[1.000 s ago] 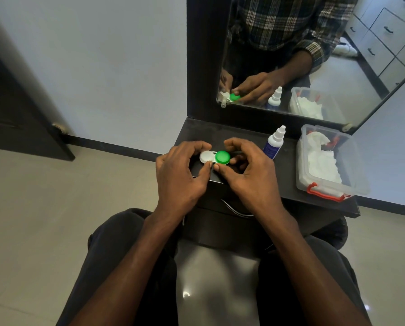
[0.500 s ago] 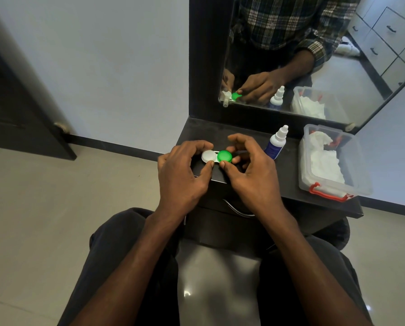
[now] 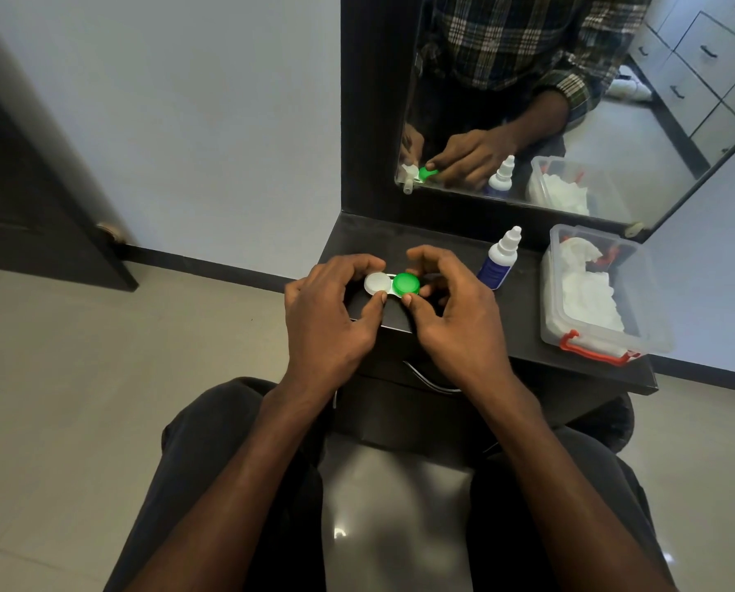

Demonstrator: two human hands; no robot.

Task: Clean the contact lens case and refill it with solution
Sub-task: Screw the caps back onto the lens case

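Observation:
A contact lens case (image 3: 392, 285) with a white cap on its left and a green cap (image 3: 406, 283) on its right is held just above the black shelf (image 3: 523, 318). My left hand (image 3: 327, 309) pinches the white end between thumb and curled fingers. My right hand (image 3: 455, 309) pinches the green cap with thumb and fingertips. Right of my hands stands a blue solution bottle (image 3: 498, 262) with a white nozzle, upright on the shelf.
A clear plastic box (image 3: 600, 292) with red latches holds white tissues at the shelf's right end. A mirror (image 3: 570, 100) rises behind the shelf and reflects the hands, bottle and box. My knees sit under the shelf; a dark door (image 3: 37, 198) is at the left.
Both hands have kept their hold on the case. My right fingers have shifted slightly around the green cap. The view has barely moved.

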